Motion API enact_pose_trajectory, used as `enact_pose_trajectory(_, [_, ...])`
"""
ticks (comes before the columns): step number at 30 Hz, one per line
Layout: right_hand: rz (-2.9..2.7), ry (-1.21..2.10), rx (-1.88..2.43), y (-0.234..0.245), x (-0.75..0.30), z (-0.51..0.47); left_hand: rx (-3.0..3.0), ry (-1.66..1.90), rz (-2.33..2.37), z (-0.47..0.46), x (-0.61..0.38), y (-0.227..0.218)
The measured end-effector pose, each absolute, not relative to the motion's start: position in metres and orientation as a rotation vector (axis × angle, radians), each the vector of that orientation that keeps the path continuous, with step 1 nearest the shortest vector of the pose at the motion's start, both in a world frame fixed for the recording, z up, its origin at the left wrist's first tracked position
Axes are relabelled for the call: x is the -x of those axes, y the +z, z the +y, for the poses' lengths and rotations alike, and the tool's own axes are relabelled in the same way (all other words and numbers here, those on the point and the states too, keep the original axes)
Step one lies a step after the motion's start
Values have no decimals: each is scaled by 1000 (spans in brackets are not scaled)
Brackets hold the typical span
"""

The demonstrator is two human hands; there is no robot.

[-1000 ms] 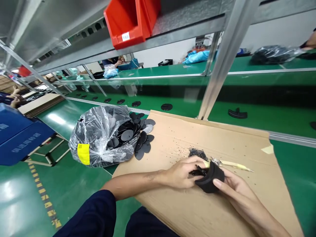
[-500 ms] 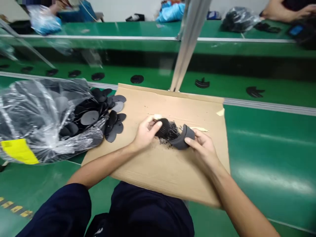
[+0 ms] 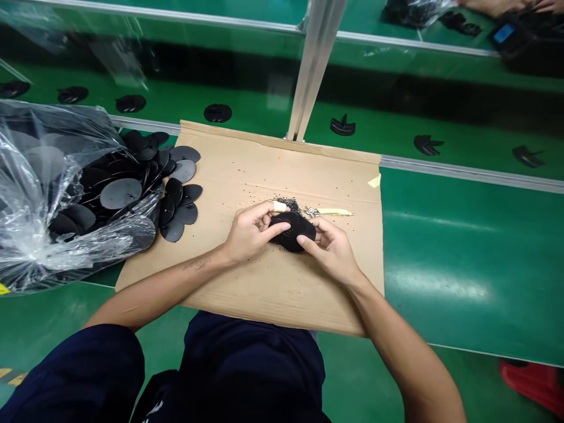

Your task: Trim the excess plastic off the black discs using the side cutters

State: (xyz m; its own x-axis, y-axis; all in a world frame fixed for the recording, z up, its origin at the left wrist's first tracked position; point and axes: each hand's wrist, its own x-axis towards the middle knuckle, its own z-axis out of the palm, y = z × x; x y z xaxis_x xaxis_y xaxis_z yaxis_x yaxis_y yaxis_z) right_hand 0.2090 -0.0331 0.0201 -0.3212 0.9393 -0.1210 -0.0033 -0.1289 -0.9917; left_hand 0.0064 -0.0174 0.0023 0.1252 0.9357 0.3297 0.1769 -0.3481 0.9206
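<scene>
Between thumb and fingers, my left hand (image 3: 253, 230) grips a round black disc (image 3: 282, 228). A curved black plastic piece (image 3: 305, 230) is pinched in my right hand (image 3: 331, 249). The two parts meet and overlap in front of me; whether they are joined, I cannot tell. Pale tape wraps one finger of my left hand. Just beyond the parts lies a heap of tiny black bits (image 3: 288, 204) on the cardboard sheet (image 3: 264, 294). To its right rests a small tool with pale yellow handles (image 3: 332, 211), perhaps nippers.
A clear plastic bag (image 3: 48, 235) of black discs stands at left, with several loose discs (image 3: 183, 214) spilling onto the cardboard. Black parts (image 3: 218, 113) sit spaced along the green strip behind. A metal post (image 3: 312, 70) rises at the cardboard's back edge. Another person's arm shows top right.
My hands have come together, so the disc and the curved piece now meet instead of being held apart. The view has tilted down and shifted, uncovering more of the yellow-handled tool.
</scene>
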Motion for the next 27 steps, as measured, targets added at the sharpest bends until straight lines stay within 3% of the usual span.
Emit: enact_pose_trajectory(27, [-1667, 1314, 1140, 21, -209, -34, -2159, 1319, 961, -24, -4, 9])
